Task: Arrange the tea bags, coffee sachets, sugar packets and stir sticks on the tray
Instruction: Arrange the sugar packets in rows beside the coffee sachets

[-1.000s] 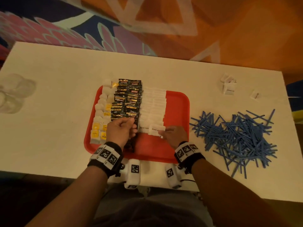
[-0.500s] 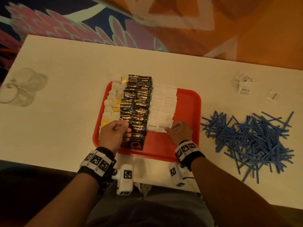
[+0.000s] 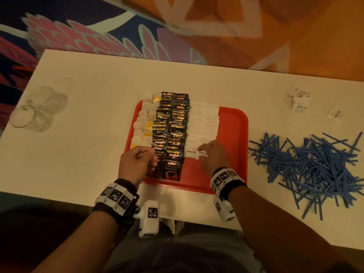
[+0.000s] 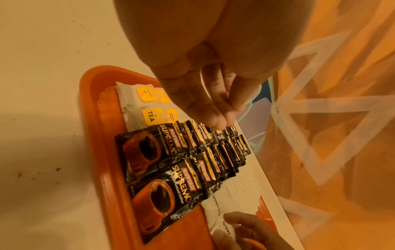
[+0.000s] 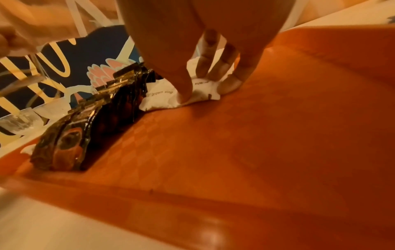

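A red tray (image 3: pixel 232 134) holds a column of tea bags (image 3: pixel 142 127) at its left, two columns of black coffee sachets (image 3: pixel 173 125) in the middle, and white sugar packets (image 3: pixel 202 123) to their right. My right hand (image 3: pixel 213 152) presses its thumb and fingertips on the nearest sugar packet (image 5: pixel 198 96), which lies flat at the near end of the row. My left hand (image 3: pixel 136 162) hovers over the near coffee sachets (image 4: pixel 171 169) with relaxed fingers, holding nothing. Blue stir sticks (image 3: pixel 307 164) lie heaped on the table right of the tray.
Clear glasses (image 3: pixel 33 111) stand at the table's left. A few loose sugar packets (image 3: pixel 299 101) lie at the far right, one more (image 3: pixel 334 115) beside them. The tray's right strip (image 5: pixel 278 135) is bare. Patterned carpet lies beyond the table's far edge.
My right hand has set the sugar packet down at the near end of the row and now presses it. My left hand has drawn back off the coffee sachets.
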A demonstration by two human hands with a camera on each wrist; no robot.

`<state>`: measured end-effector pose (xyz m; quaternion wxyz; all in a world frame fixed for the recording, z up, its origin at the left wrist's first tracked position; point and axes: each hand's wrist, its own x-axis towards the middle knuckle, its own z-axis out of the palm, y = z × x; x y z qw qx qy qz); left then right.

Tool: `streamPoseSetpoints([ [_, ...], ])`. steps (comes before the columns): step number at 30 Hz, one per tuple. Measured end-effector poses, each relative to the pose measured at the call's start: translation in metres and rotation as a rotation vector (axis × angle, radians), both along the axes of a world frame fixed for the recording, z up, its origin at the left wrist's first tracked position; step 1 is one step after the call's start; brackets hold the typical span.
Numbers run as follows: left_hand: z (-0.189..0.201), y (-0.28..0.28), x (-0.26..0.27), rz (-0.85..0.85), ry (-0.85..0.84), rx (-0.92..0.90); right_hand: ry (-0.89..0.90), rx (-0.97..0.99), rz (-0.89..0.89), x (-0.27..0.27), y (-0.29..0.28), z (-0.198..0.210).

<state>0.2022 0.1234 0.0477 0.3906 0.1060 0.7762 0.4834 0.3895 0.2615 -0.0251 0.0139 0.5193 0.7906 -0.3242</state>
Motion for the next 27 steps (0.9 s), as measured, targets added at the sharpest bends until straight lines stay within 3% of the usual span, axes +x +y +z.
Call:
streamPoseSetpoints([
  [8,0.003,0.021,0.016,-0.183,0.047,-0.027,0.102,-0.013,-0.193,0.030,-0.015,0.022],
  [15,0.000,0.104,0.087,-0.603,0.159,-0.045,0.153,-0.046,-0.460,0.113,-0.003,0.031],
  [19,0.000,0.175,0.147,-0.932,0.479,-0.057,0.094,-0.020,-0.504,0.174,0.019,0.034],
  [23,-0.008,0.256,0.209,-1.192,0.610,-0.094,0.114,-0.046,-0.594,0.232,0.041,0.030],
  [27,-0.015,0.336,0.261,-1.332,0.778,-0.149,0.126,-0.048,-0.587,0.274,0.061,0.027],
])
